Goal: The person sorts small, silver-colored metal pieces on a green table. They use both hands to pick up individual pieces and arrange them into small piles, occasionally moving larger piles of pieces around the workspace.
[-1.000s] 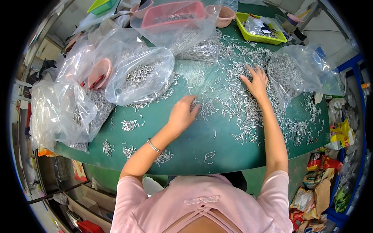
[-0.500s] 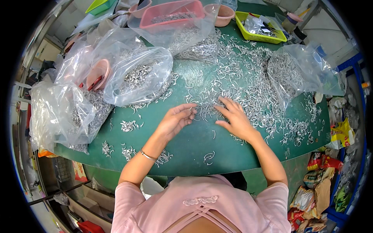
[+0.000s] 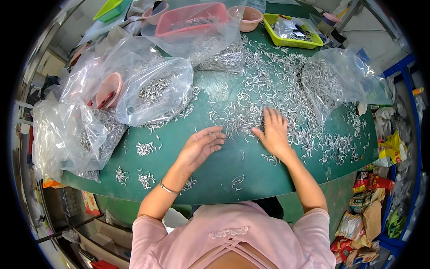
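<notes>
Loose curved silvery metal pieces [image 3: 251,94] lie spread thickly over the green table [image 3: 210,172]. My left hand [image 3: 202,146] hovers at the near left edge of this spread, fingers stretched toward the right and nothing visible in them. My right hand [image 3: 275,134] rests among the pieces with its palm down. Its fingers are extended, and the thumb points left toward my other hand. Just in front of me lies a small group of pieces [image 3: 238,181]. Further small piles [image 3: 146,149] sit to the left of my left hand.
Clear plastic bags of metal pieces stand at left [image 3: 156,92], back and right [image 3: 324,83]. A pink cup [image 3: 109,89] leans among the left ones. Along the back are a pink tray [image 3: 192,28], a pinkish bowl [image 3: 251,20] and a yellow-green basket [image 3: 293,42]. Packages [image 3: 351,224] fill the right side.
My right hand has moved right and its fingers now point more straight ahead. The gap between my hands has widened. The whole view has shifted slightly.
</notes>
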### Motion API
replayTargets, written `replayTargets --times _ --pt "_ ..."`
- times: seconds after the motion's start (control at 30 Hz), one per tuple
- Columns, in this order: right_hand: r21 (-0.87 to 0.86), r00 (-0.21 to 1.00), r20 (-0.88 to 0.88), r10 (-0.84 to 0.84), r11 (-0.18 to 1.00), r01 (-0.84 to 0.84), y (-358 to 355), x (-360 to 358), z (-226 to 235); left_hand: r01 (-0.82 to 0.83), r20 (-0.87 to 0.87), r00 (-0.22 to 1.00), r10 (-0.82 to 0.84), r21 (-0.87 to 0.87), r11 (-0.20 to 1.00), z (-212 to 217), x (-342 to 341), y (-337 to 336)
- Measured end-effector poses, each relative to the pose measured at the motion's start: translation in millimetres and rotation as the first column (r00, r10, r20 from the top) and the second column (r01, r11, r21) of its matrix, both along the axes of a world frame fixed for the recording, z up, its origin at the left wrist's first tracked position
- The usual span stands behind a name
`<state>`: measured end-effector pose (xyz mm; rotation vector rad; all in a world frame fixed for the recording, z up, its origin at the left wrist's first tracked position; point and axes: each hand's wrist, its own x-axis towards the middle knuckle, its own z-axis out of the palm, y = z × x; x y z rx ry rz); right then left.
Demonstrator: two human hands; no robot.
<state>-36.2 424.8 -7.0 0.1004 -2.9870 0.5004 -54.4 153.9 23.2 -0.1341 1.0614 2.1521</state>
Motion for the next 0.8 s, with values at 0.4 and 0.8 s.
replayTargets --times 0.4,0.8 --pt "-0.043 0.968 0.048 0.247 0.969 -0.245 -8 54 30 -0.018 -0.008 1.000 0.018 0.035 0.999 -6 9 -6" --pt "0.022 0.962 -0.051 0.268 0.963 -0.267 0 39 19 0.027 0.012 1.000 -0.028 0.083 0.996 0 18 -5"
